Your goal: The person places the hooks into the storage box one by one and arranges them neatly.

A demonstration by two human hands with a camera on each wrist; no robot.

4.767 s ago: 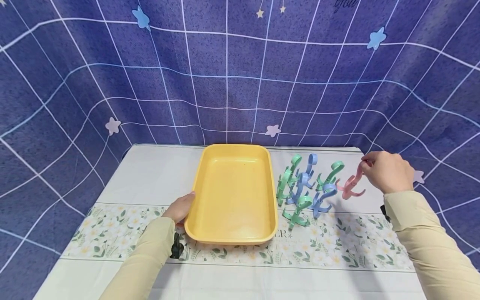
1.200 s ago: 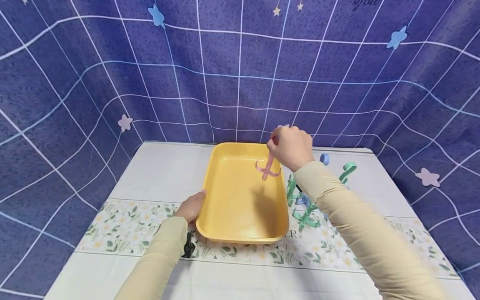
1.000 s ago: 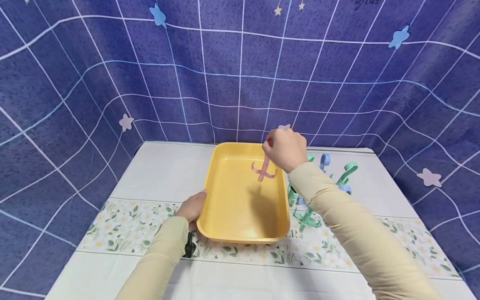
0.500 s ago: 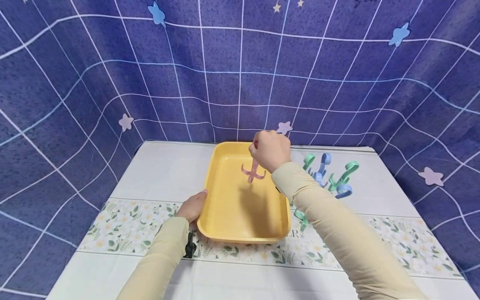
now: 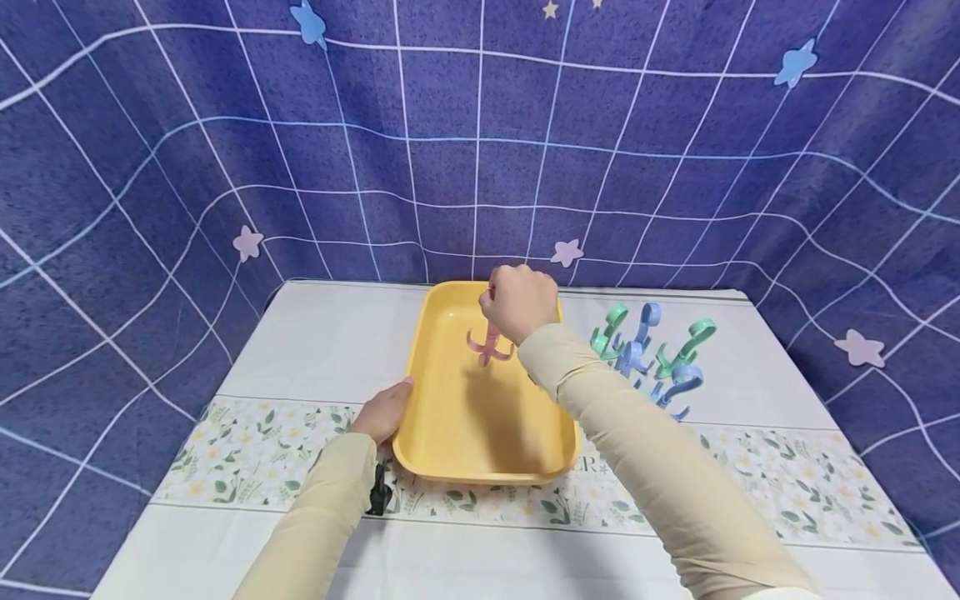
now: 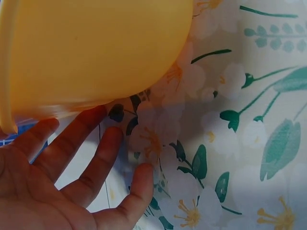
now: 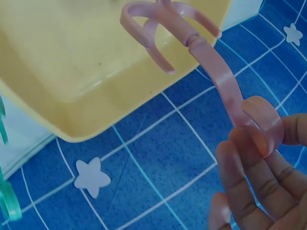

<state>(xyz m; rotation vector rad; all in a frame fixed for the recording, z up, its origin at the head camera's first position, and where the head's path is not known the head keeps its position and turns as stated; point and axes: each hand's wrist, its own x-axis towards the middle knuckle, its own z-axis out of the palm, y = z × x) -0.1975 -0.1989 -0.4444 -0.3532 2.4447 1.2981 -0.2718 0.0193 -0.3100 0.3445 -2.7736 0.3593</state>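
Observation:
In the head view, my right hand [image 5: 519, 300] is above the far part of the yellow tray [image 5: 420, 367]. It pinches a pink multi-prong hook [image 5: 490, 343] by its curled top. The right wrist view shows thumb and fingers round that curl, with the prongs of the pink hook [image 7: 216, 67] pointing away over the tray. My left hand [image 5: 384, 412] holds the tray's left edge, thumb at the rim. Seen from the left wrist, the left hand's spread fingers [image 6: 86, 129] reach under the outer wall of the tray [image 6: 96, 48], some tips touching it.
Right of the tray, green hooks [image 5: 688, 346] and blue hooks [image 5: 678, 387] stand in a cluster, partly behind my right forearm. A white tablecloth [image 5: 330, 333] with a floral band covers the table. A blue star-patterned curtain [image 5: 375, 183] rises behind it.
My right hand has carried the pink hook from beside the other hooks leftward over the tray, still drifting left lately. My left hand stays at the tray's edge.

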